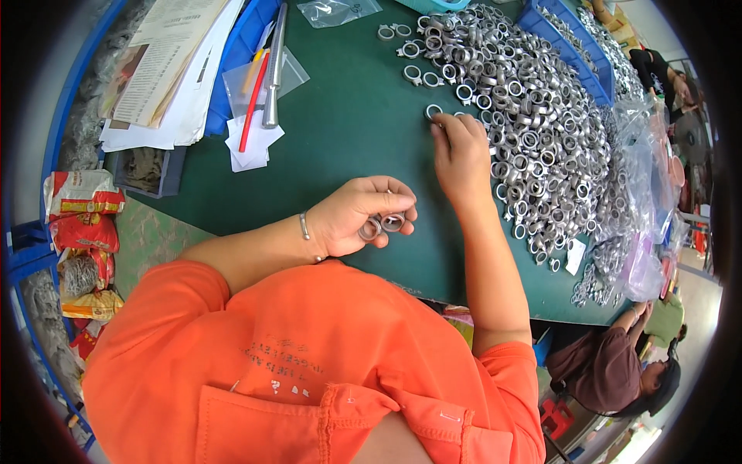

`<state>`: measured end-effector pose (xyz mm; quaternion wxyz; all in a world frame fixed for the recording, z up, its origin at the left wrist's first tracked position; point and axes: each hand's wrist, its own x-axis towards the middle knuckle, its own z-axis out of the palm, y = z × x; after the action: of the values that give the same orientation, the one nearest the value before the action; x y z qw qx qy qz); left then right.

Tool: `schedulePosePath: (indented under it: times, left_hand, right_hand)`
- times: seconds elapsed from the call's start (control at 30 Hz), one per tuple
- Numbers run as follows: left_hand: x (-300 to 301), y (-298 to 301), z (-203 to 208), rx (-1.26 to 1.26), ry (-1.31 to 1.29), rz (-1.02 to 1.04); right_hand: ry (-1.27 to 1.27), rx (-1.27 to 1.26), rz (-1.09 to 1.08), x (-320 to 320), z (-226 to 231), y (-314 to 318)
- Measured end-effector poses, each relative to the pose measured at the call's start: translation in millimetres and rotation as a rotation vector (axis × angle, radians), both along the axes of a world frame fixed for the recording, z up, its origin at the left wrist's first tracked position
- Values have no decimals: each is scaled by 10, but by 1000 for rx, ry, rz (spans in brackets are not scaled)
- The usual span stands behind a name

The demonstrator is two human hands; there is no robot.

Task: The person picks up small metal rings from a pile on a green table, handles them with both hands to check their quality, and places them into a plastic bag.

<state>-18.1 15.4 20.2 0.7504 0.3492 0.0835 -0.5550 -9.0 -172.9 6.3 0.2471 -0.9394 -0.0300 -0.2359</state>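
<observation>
My left hand (348, 214) is in front of my body, fingers curled around two grey metal rings (370, 230) that look like finger-ring blanks. Its thumb lies across the top of them. At the left edge of a big heap of the same rings (541, 131), my right hand (464, 155) has its thumb and forefinger together at a single metal ring (433, 112). The fingertips partly cover where they meet that ring. Several other loose rings (413, 74) lie beyond my right hand, in pairs beside the heap.
On the green tabletop (332, 116) at left are papers (178, 62), a red pen (253, 100), a metal rod (273, 69) and small plastic bags. A blue bin (572, 46) stands behind the heap, with clear plastic bags (645, 170) to the right. Another person (607, 367) sits at far right.
</observation>
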Motion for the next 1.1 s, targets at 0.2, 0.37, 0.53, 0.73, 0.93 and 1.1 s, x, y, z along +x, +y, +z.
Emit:
schedulePosePath:
  times: [0.2, 0.37, 0.53, 0.73, 0.93, 1.1]
  left_hand:
    - [43, 21, -5, 14, -100, 0]
    - [89, -12, -15, 38, -79, 25]
    - [48, -97, 58, 158, -459, -70]
    - [-31, -126, -19, 128, -1313, 64]
    - [-31, -117, 67, 289, -961, -10]
    - [-20, -73, 46, 288, -746, -29]
  right_hand:
    - [269, 443, 37, -82, -40, 8]
    - [316, 858, 227, -588, 92, 47]
    - [74, 351, 298, -830, 130, 95]
    - [145, 1173, 229, -936, 68, 200]
    - [-40, 1161, 308, -928, 55, 201]
    - [88, 1695, 203, -838, 186, 111]
